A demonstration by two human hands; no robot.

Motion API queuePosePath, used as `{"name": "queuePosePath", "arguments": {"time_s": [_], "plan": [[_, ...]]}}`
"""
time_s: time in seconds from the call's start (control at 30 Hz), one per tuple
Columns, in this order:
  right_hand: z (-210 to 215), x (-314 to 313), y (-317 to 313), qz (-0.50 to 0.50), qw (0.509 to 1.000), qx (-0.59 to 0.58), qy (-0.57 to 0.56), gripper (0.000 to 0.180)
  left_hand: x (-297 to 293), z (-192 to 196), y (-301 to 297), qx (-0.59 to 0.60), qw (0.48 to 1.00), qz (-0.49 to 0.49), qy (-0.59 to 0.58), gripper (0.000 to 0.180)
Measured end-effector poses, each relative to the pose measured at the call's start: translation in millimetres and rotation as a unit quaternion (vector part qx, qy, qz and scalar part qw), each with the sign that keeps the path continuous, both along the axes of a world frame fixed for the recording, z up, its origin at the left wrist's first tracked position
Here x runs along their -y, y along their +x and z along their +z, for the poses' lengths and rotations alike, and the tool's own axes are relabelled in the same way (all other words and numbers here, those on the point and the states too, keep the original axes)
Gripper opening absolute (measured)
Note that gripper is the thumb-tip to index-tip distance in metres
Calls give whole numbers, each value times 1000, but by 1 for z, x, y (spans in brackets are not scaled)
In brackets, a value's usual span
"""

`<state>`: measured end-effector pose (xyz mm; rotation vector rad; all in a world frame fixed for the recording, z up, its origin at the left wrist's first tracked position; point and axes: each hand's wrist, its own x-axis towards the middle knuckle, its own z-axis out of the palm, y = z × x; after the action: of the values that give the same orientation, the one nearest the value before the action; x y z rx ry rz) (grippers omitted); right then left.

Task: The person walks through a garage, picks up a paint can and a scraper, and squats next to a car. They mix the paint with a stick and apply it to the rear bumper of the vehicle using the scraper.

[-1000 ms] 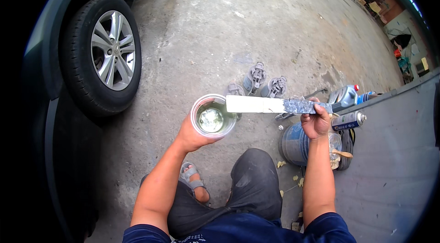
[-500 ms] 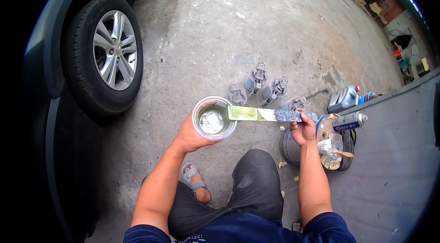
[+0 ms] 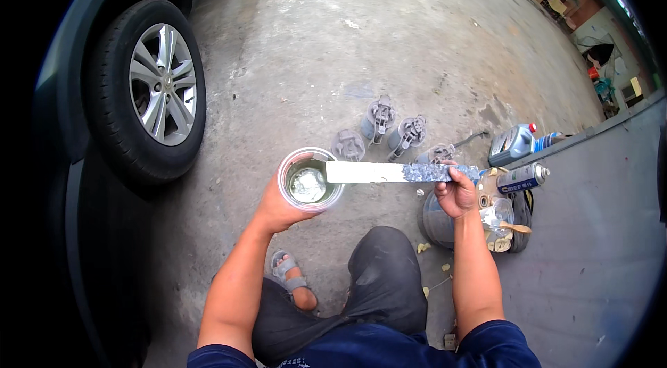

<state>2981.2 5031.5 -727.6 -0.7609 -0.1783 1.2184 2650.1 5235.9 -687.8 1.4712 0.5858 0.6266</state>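
My left hand is wrapped round a clear plastic cup, its open mouth facing up toward me. Pale greenish film coats the cup's inner wall, and its bottom looks shiny. In my right hand is a flat stirring stick, gripped by its end that is crusted with dark blue-grey paint. The stick's white part reaches left, its tip at the cup's right rim. Whether the tip presses on the rim I cannot tell.
Several grey spray-gun cups stand on the concrete floor beyond my hands. To the right are a grey jug, a spray can and a brush by a bucket. A car wheel is at left.
Cup and stick sit a little farther left in the picture, as does the scene around them. The stick's yellow-green face has given way to a white one. Both hands keep their holds.
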Motion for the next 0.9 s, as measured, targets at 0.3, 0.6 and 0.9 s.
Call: {"name": "queuePosePath", "arguments": {"time_s": [0.3, 0.6, 0.9], "plan": [[27, 12, 18, -49, 991, 84, 88, 31, -7, -7, 3, 17, 1000, -4, -3, 84], [32, 2, 2, -6, 984, 81, 161, 32, -3, -1, 7, 10, 999, -12, -44, 81], [20, 27, 10, -24, 987, 69, 143, 31, -8, -13, 2, 67, 995, -12, -75, 84]]}}
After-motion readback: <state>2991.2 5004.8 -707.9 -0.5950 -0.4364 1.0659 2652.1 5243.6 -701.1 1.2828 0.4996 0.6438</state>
